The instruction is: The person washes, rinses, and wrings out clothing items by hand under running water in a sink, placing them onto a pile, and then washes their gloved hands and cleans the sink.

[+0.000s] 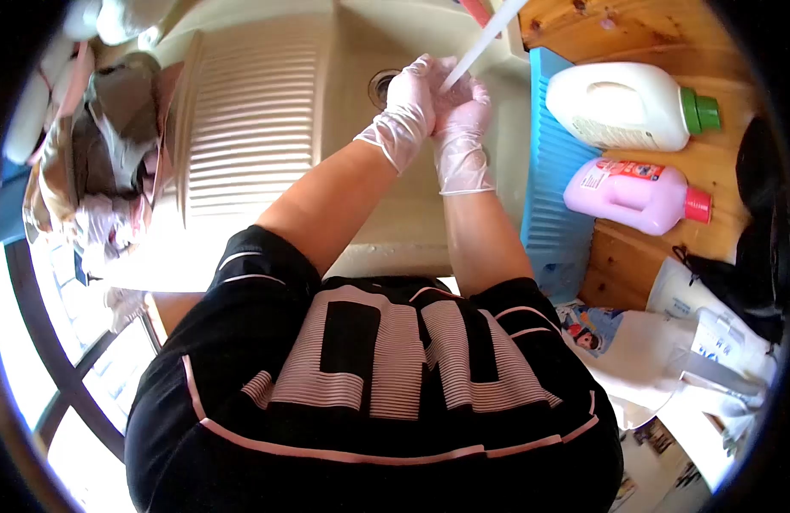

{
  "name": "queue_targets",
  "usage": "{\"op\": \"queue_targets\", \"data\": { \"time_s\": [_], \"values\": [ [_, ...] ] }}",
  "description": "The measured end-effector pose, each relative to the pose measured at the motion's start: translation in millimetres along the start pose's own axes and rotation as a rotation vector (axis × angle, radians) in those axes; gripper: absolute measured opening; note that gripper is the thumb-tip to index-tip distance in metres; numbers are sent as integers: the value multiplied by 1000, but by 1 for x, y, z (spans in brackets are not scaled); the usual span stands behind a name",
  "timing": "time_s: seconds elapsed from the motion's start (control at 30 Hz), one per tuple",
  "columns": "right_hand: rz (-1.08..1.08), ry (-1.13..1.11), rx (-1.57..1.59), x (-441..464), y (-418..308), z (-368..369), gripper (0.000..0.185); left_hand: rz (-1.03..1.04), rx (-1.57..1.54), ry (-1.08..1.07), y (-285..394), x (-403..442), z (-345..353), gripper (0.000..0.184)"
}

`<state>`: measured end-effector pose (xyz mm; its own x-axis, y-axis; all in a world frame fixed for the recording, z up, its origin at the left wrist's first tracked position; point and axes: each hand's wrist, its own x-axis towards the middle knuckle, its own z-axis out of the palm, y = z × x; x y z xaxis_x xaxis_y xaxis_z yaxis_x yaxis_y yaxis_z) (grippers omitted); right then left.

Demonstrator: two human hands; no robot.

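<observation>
Both of my hands wear thin, pale disposable gloves and meet over the beige sink (369, 214), where a stream of water (489, 41) falls on them. My left hand (411, 101) leans against the other, its fingers bent and partly turned from view. My right hand (462, 109) is cupped with the palm up, and water runs into it. I see no solid object in either hand. Just left of my left hand, the round metal drain (380, 88) shows.
A ribbed washboard surface (254, 124) adjoins the basin on the left, with piled clothes (113, 128) beyond. To the right, a blue washboard (566, 162) lies near a white bottle with green cap (621, 105) and a pink bottle with red cap (630, 195).
</observation>
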<state>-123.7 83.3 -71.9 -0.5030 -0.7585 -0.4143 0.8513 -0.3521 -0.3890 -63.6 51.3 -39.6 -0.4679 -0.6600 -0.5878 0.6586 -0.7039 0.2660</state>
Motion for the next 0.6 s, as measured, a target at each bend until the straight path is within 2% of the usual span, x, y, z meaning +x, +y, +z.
{"op": "queue_targets", "data": {
  "time_s": [0.1, 0.13, 0.17, 0.23, 0.27, 0.3, 0.37, 0.43, 0.47, 0.6],
  "values": [
    [-22, 1, 53, 0, 4, -1, 39, 24, 130, -80, 2, 1, -1, 28],
    [-24, -18, 68, 1, 6, -5, 35, -71, 62, -152, 1, 18, -12, 29],
    [-85, 27, 142, 13, 14, -18, 29, -53, 83, -120, -3, 47, -32, 25],
    [-210, 89, 165, 7, 18, -10, 24, -101, 74, -184, 7, 24, -17, 27],
    [-141, -16, 234, 9, 18, -12, 20, -95, 117, -134, 10, 17, -10, 27],
    [-179, 42, 251, 11, 19, -13, 18, -83, 157, -83, 13, 12, -6, 27],
    [-244, 155, 283, 3, 21, 2, 16, -119, 183, -142, 17, 18, -11, 26],
    [-290, 97, 250, 5, 23, 1, 13, -147, 204, -163, 19, 31, -15, 26],
    [-280, 54, 264, 8, 24, -1, 12, -88, 238, -130, 19, 31, -15, 25],
    [-315, 3, 277, 4, 34, 0, 14, -177, 247, -219, 26, 30, -19, 27]
  ]
}}
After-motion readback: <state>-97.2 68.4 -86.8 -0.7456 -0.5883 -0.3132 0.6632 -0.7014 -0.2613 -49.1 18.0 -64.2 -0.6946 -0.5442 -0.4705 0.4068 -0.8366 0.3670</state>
